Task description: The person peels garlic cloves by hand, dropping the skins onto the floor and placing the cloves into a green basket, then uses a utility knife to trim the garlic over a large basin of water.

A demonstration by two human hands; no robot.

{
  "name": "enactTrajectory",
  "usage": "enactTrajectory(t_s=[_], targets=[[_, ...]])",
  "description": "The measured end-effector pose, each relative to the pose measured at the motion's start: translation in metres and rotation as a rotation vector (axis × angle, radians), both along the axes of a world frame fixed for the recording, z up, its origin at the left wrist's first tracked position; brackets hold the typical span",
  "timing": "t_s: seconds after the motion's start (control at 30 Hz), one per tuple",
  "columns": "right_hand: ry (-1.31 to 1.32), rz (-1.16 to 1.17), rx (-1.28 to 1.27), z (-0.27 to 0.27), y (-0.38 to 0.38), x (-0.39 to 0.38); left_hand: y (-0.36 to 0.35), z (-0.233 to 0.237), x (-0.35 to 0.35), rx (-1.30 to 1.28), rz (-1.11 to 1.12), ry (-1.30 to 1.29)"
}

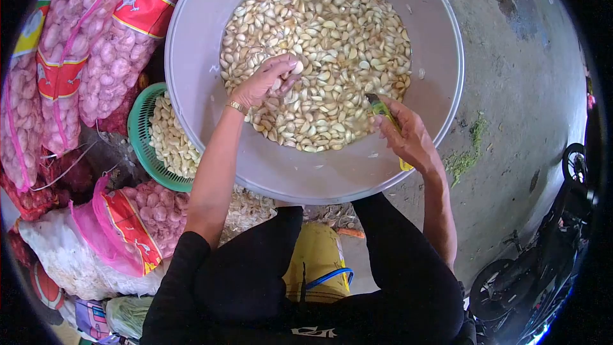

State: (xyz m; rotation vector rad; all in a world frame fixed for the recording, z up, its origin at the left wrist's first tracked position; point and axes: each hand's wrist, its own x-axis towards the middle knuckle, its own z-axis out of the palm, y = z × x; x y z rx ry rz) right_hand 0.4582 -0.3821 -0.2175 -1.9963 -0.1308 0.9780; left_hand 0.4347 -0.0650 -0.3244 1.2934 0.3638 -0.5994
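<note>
A large grey tub (440, 76) between my knees holds garlic cloves (332, 45) sitting in water. Over the left part of the cloves is my left hand (271, 80), its fingers curled around a garlic clove (298, 68) near the fingertips; whether more cloves are in the palm is partly hidden. My right hand (410, 133), at the tub's right side, grips a yellow-green utility knife (383, 110). Its dark tip points up and left toward the cloves, and the rear end shows below the hand.
Beside the tub on the left, a green basket (142, 144) contains peeled cloves. Net sacks of garlic bulbs (115, 67) are piled at the far left. A yellow bucket (316, 259) is between my legs. A motorcycle (536, 268) stands at the lower right on concrete floor (511, 102).
</note>
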Motion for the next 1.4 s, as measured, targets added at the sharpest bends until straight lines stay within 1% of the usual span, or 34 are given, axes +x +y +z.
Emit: enactTrajectory(t_s=[0.03,0.07,0.17,0.23,0.33,0.37,0.4,0.43,0.53,0.57,0.63,0.67,0.73,0.77,0.8,0.87,0.9,0.93,1.0,1.07,1.13,1.2,1.27,1.33,1.4], targets=[[-0.006,-0.016,0.018,0.000,-0.001,0.000,-0.004,0.001,0.001,-0.068,0.093,-0.020],[-0.006,-0.018,0.019,0.003,0.000,0.001,-0.006,-0.002,0.001,-0.067,0.091,-0.019],[0.058,-0.024,-0.013,0.005,0.000,0.001,-0.012,-0.008,0.004,-0.110,0.047,-0.077],[-0.078,0.002,-0.024,-0.003,-0.002,-0.003,-0.019,-0.002,0.006,-0.113,0.045,-0.065],[-0.061,-0.015,0.015,-0.008,-0.005,-0.004,-0.032,0.001,0.018,-0.123,0.013,-0.086],[-0.061,-0.022,0.014,-0.005,-0.005,-0.003,-0.038,0.002,0.023,-0.181,0.051,-0.031],[-0.031,-0.029,0.019,-0.001,-0.004,0.000,-0.041,0.002,0.029,-0.182,0.045,-0.030],[0.000,-0.038,0.023,0.001,-0.003,0.001,-0.043,0.001,0.037,-0.186,0.020,-0.020],[-0.022,-0.039,0.044,0.002,-0.004,0.003,-0.042,0.001,0.064,-0.182,-0.030,0.029],[-0.023,-0.049,0.039,0.001,-0.005,0.002,-0.041,0.001,0.072,-0.041,-0.120,0.005],[-0.118,-0.068,0.110,-0.006,-0.005,-0.002,-0.039,0.006,0.090,0.201,-0.260,-0.062],[-0.118,-0.078,0.110,-0.011,-0.007,-0.004,-0.037,0.010,0.101,0.201,-0.270,-0.062],[-0.161,-0.039,0.129,-0.019,-0.009,-0.005,-0.034,0.021,0.120,0.359,-0.414,-0.109],[-0.160,-0.051,0.130,-0.019,-0.010,-0.005,-0.039,0.023,0.125,0.432,-0.404,-0.105],[-0.148,-0.071,0.136,-0.014,-0.009,-0.004,-0.044,0.020,0.130,0.432,-0.418,-0.106],[-0.135,-0.101,0.143,-0.008,-0.008,-0.005,-0.053,0.013,0.141,0.755,-0.687,-0.280],[-0.121,-0.120,0.160,-0.006,-0.008,-0.005,-0.061,0.002,0.139,0.838,-0.695,-0.309],[-0.109,-0.137,0.177,-0.005,-0.008,-0.004,-0.071,-0.002,0.136,0.837,-0.700,-0.313],[-0.128,-0.141,0.172,-0.007,-0.007,-0.005,-0.092,-0.008,0.119,1.065,-0.627,-0.364],[-0.141,-0.141,0.165,-0.010,-0.009,-0.007,-0.107,-0.011,0.107,1.082,-0.616,-0.413],[-0.212,-0.033,0.137,-0.014,-0.012,-0.009,-0.116,-0.032,0.097,1.196,-0.412,-0.423],[-0.245,-0.028,0.141,-0.021,-0.016,-0.014,-0.120,-0.044,0.091,1.218,-0.381,-0.445],[-0.276,-0.019,0.153,-0.021,-0.018,-0.016,-0.121,-0.048,0.085,1.238,-0.270,-0.495],[-0.120,-0.084,0.154,-0.012,-0.019,-0.015,-0.120,-0.046,0.082,1.242,-0.288,-0.493],[-0.134,-0.083,0.145,-0.012,-0.020,-0.015,-0.118,-0.043,0.084,1.248,-0.305,-0.495]])
